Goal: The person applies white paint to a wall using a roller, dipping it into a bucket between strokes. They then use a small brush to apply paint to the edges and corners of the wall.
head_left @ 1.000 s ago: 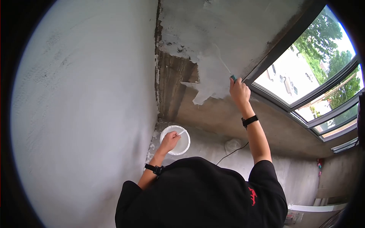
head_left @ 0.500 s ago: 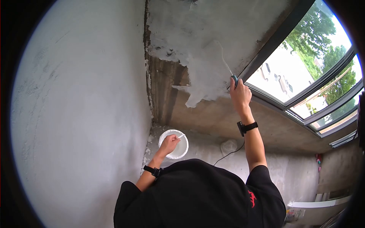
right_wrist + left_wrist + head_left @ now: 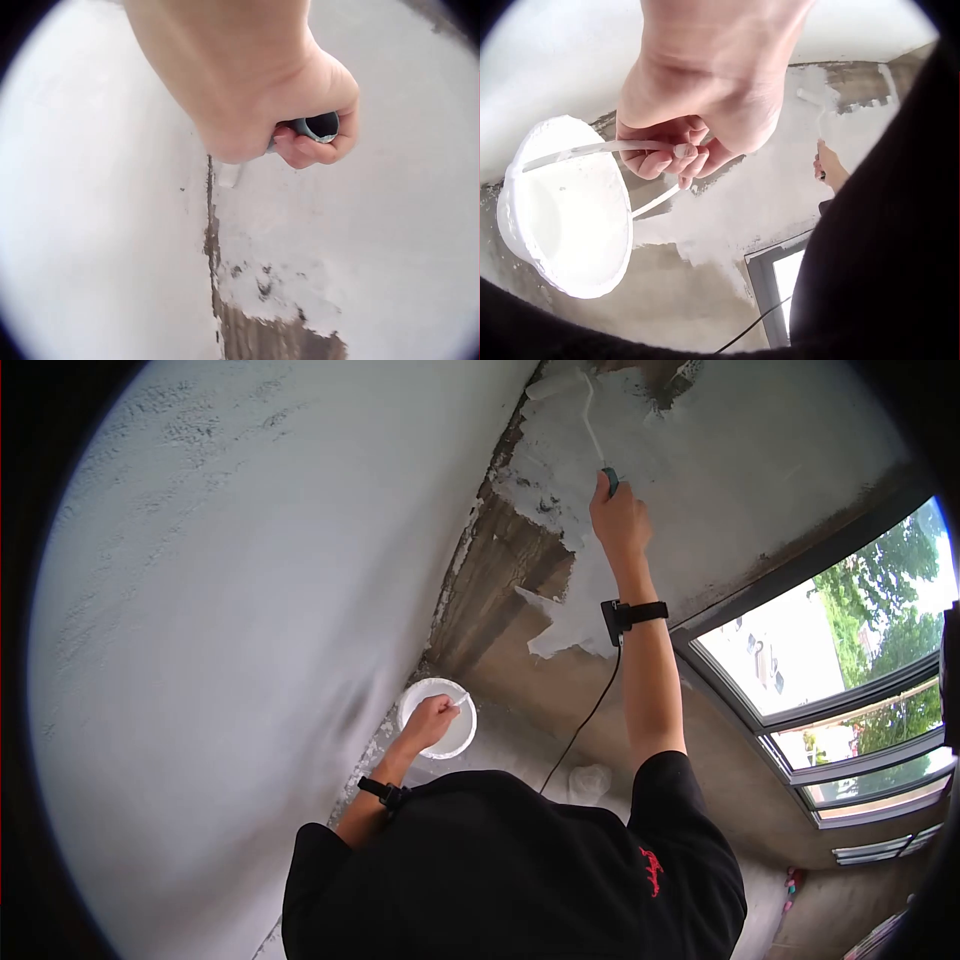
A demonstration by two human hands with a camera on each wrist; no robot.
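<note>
My left hand (image 3: pixel 428 722) holds up a white bucket (image 3: pixel 508 217) by its thin bail handle (image 3: pixel 585 152). In the left wrist view the fingers are curled round that handle, and pale paint-like liquid shows inside the bucket. Raised high in the head view, my right hand (image 3: pixel 620 522) grips the teal handle of a paint roller (image 3: pixel 612 482). A thin bent rod leads from it to the pale roller sleeve (image 3: pixel 556 385), which lies against the patchy wall (image 3: pixel 700 480) close to the corner. In the right wrist view the hand hides most of the roller.
A smooth pale wall (image 3: pixel 250 610) runs along the left and meets the patchy one at a rough, dark corner. Bare brown patches (image 3: pixel 500 575) show beneath the coating. A framed window (image 3: pixel 790 650) stands on the right. From the right wrist strap hangs a black cable (image 3: pixel 590 720).
My right hand has moved the roller up and left across the wall, from near the window frame to the corner. The head view has turned; my left hand keeps holding the bucket.
</note>
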